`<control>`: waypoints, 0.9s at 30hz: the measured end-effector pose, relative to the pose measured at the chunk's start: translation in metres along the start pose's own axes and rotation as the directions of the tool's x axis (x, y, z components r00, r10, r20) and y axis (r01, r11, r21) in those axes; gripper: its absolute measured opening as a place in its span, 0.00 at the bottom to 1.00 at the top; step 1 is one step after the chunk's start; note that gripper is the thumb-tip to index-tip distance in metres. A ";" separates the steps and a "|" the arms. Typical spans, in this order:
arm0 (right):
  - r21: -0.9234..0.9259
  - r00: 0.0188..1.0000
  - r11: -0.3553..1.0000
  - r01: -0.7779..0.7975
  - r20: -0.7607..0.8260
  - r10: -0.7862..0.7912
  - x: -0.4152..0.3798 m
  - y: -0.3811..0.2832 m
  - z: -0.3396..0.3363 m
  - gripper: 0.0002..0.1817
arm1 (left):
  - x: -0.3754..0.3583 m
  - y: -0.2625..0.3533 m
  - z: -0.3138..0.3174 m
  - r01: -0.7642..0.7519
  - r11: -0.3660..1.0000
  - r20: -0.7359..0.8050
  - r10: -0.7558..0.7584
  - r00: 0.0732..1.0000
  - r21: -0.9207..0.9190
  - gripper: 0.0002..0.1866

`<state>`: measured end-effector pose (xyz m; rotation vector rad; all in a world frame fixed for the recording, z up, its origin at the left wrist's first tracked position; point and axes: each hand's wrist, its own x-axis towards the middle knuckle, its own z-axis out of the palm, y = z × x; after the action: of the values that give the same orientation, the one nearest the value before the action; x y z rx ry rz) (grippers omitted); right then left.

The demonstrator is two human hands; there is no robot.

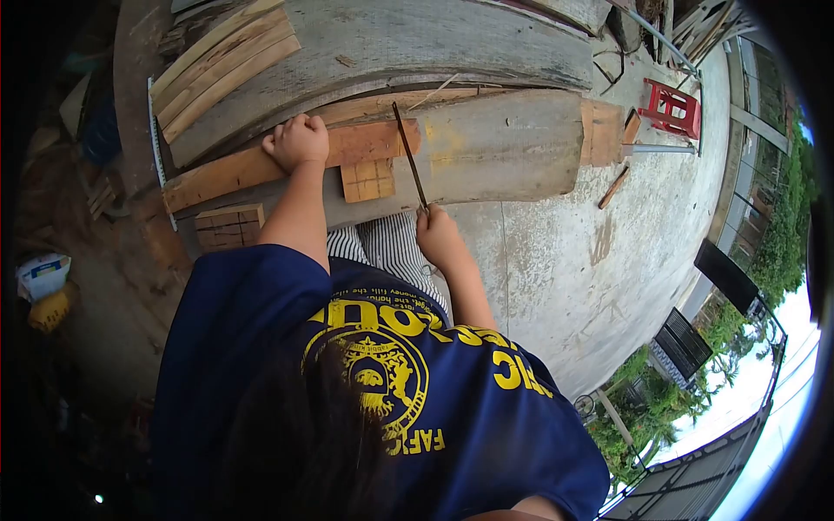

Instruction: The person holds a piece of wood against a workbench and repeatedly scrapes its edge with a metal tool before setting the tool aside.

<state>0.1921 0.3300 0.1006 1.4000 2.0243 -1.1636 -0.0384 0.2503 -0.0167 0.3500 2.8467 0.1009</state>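
Concrete floor (pixel 556 286) surrounds a low bench of weathered grey planks (pixel 512 152), with greenery (pixel 773 243) beyond. Clock positions are taken around the saw blade (pixel 407 152), twelve being the top of the view. This narrow, dark blade lies across an orange-brown board (pixel 226 174) close to its right-hand end; whether it has entered the wood cannot be told. At nine o'clock the left hand (pixel 300 141) presses on the board with fingers curled inward, its palm hidden. At five o'clock the right hand (pixel 439 233) is closed about the near end of the saw, the grip itself being covered.

Neighbouring objects: a small block marked with lines (pixel 369 181) sits at eight o'clock, just beside the blade and touching the board's near side; a second lined block (pixel 228 227) lies farther out in the same direction. Pale wooden strips (pixel 226 74) are grouped at ten o'clock. A thin sliver of wood (pixel 434 89) lies near the blade's far tip, at one o'clock. Striped trousers (pixel 395 247) occupy six o'clock, close below the bench edge. At three o'clock, well apart, are a brown stick (pixel 613 187) on the floor and a red stool (pixel 673 108).
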 end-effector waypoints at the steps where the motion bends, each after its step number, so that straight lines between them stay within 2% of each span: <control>1: -0.014 1.000 1.000 0.004 0.006 -0.004 -0.011 -0.003 -0.016 0.15 | 0.000 0.000 -0.001 0.009 1.000 -0.001 -0.009 1.000 -0.001 0.17; 3: -0.029 1.000 0.999 0.024 -0.001 -0.024 -0.023 -0.014 -0.037 0.15 | 0.000 0.000 -0.003 -0.006 1.000 0.023 0.006 1.000 -0.002 0.17; 8: -0.080 0.998 0.995 0.055 -0.006 -0.055 -0.037 -0.050 -0.058 0.13 | 0.000 -0.003 0.002 -0.006 0.999 -0.039 0.005 0.999 -0.035 0.16; 10: -0.041 0.988 0.996 0.076 -0.133 -0.080 -0.057 -0.070 -0.073 0.11 | 0.001 -0.005 0.004 -0.040 0.998 -0.049 0.038 0.998 -0.054 0.16; 11: -0.018 0.981 0.993 0.120 -0.148 -0.121 -0.064 -0.075 -0.083 0.08 | 0.001 -0.006 0.002 -0.035 0.998 -0.049 0.032 0.998 -0.056 0.16; 14: 0.070 0.924 0.983 0.169 -0.359 -0.134 -0.059 -0.075 -0.089 0.07 | 0.000 -0.002 -0.001 -0.027 0.997 -0.006 0.027 1.000 -0.067 0.15; 15: 0.062 0.920 0.984 0.168 -0.369 -0.134 -0.051 -0.070 -0.083 0.07 | 0.000 -0.003 -0.001 -0.030 0.998 -0.017 0.029 0.999 -0.057 0.15; 17: 0.173 0.828 0.929 0.328 -0.527 -0.194 -0.027 -0.047 -0.057 0.07 | 0.001 -0.001 -0.001 -0.025 0.998 -0.034 0.023 0.999 -0.058 0.15; 19: 0.161 0.838 0.913 0.375 -0.481 -0.259 -0.008 -0.026 -0.026 0.08 | 0.000 -0.003 -0.001 -0.033 0.998 -0.020 0.032 0.999 -0.053 0.16; 21: -0.100 0.937 0.973 0.206 -0.268 -0.226 0.006 0.000 -0.003 0.07 | 0.001 -0.003 0.000 -0.029 0.998 -0.019 0.028 0.999 -0.052 0.16; 23: -0.062 0.949 0.973 0.222 -0.215 -0.230 0.002 0.003 0.001 0.07 | 0.002 -0.003 -0.002 -0.024 0.999 -0.016 0.023 1.000 -0.046 0.16; 25: 0.112 0.924 0.967 0.230 -0.336 -0.181 -0.004 0.001 0.000 0.08 | 0.001 -0.003 -0.003 -0.022 0.999 0.012 0.022 1.000 -0.046 0.16; 27: 0.110 0.928 0.971 0.212 -0.335 -0.165 -0.002 0.002 -0.001 0.07 | 0.001 -0.004 0.000 -0.028 0.999 -0.003 0.028 1.000 -0.047 0.16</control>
<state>0.1953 0.3296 0.1014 1.5818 2.3895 -1.2489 -0.0398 0.2466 -0.0172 0.3802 2.8370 0.1731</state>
